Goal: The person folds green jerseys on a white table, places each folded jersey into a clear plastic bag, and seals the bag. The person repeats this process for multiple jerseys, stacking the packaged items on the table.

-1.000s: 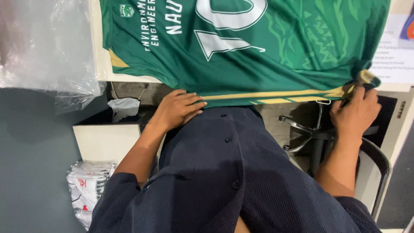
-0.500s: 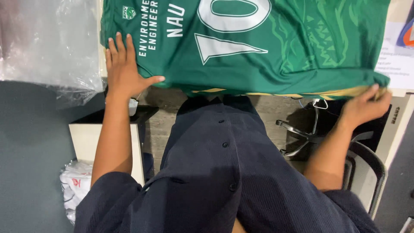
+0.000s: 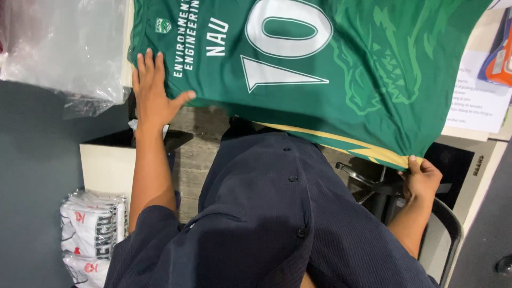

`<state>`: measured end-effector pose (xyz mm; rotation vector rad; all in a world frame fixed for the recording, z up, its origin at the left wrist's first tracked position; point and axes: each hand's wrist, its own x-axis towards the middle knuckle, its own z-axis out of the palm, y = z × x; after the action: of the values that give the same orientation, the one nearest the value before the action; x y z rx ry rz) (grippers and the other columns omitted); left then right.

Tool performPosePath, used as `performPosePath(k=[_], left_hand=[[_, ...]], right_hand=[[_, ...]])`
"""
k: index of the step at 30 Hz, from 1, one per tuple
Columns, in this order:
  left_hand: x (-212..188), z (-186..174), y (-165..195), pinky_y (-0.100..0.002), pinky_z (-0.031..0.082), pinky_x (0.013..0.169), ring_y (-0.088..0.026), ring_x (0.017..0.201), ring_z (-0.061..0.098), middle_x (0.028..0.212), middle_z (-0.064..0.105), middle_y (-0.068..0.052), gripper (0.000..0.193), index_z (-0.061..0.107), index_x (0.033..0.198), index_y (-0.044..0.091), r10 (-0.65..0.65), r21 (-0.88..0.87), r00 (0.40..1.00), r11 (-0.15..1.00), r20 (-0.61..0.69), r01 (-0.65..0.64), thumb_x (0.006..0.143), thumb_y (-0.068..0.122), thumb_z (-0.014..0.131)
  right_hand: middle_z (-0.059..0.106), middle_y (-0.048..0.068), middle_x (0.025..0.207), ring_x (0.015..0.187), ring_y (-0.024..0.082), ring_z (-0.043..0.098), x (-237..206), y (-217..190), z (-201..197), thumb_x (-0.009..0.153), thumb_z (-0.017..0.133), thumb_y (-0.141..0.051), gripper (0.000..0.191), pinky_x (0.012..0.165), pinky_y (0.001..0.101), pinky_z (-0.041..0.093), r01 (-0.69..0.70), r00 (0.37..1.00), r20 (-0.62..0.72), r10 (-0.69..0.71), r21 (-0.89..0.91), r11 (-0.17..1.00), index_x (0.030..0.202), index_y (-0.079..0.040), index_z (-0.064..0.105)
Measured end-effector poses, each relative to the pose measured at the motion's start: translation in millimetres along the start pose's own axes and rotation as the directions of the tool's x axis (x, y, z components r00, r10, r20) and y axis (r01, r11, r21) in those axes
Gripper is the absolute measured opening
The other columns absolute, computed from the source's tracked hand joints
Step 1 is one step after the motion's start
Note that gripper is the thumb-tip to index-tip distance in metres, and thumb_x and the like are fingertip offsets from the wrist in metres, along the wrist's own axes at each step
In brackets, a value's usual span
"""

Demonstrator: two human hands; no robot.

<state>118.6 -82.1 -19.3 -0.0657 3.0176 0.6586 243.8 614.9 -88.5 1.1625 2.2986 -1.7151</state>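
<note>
A green jersey (image 3: 320, 69) lies spread on the desk (image 3: 469, 133), its hem hanging over the near edge. The left hand (image 3: 154, 93) presses flat on the jersey's collar end, fingers spread, beside a clear plastic bag (image 3: 64, 48). The right hand (image 3: 421, 178) pinches the jersey's yellow-striped hem corner.

Even indoor light, sharp focus, soft shadows

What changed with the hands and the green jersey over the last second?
The left hand left the hem near the body and moved up to press flat on the green jersey near its collar end. The right hand stayed gripping the yellow-trimmed hem corner. The clear plastic bag stayed put.
</note>
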Motion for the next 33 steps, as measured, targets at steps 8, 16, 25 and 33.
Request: performPosePath(k=[8, 16, 25, 33], left_hand=[[-13.1, 31.3, -3.7, -0.052, 0.027, 0.129, -0.04, 0.156, 0.039, 0.164, 0.047, -0.018, 0.063, 0.049, 0.155, 0.001, 0.069, 0.028, 0.926, 0.998, -0.37, -0.063, 0.107, 0.03, 0.077], [-57.1, 155.8, 13.2, -0.04, 0.033, 0.115, -0.023, 0.13, 0.045, 0.141, 0.045, -0.01, 0.075, 0.034, 0.149, 0.004, -0.629, -0.833, 0.696, 0.547, -0.347, 0.079, 0.082, -0.007, 0.065], [-50.0, 183.9, 10.6, -0.04, 0.042, 0.114, -0.029, 0.131, 0.05, 0.144, 0.058, -0.011, 0.056, 0.051, 0.139, 0.001, -0.379, -0.93, 0.887, 0.143, 0.264, 0.338, 0.09, -0.005, 0.076], [-45.8, 195.9, 47.3, -0.035, 0.039, 0.115, -0.021, 0.136, 0.05, 0.131, 0.057, -0.003, 0.067, 0.043, 0.149, 0.01, -0.314, -0.922, 0.876, 0.005, 0.366, 0.387, 0.091, -0.002, 0.073]], right_hand=[[0.071, 0.011, 0.105, 0.082, 0.017, 0.068, 14.3, 2.9, -5.0, 0.109, 0.06, -0.009, 0.016, 0.068, 0.031, 0.054, -0.027, 0.982, 0.186, -0.009, 0.189, 0.982, 0.12, 0.001, 0.065], [0.06, 0.006, 0.076, 0.049, 0.013, 0.041, 17.5, 8.0, 2.1, 0.114, 0.066, -0.018, 0.019, 0.039, 0.0295, 0.026, -0.1, 0.983, 0.162, 0.088, 0.067, 0.993, 0.117, 0.001, 0.069], [0.073, 0.014, 0.108, 0.091, 0.019, 0.073, 18.8, 1.7, 6.9, 0.105, 0.064, -0.01, 0.019, 0.08, 0.0321, 0.062, -0.141, 0.961, 0.269, 0.07, 0.255, 0.957, 0.115, 0.006, 0.064], [0.065, 0.021, 0.13, 0.113, 0.036, 0.07, 8.9, -17.6, 25.8, 0.111, 0.051, -0.016, 0.035, 0.091, 0.0539, 0.062, -0.156, 0.956, 0.293, 0.027, 0.426, 0.891, 0.136, 0.008, 0.05]])
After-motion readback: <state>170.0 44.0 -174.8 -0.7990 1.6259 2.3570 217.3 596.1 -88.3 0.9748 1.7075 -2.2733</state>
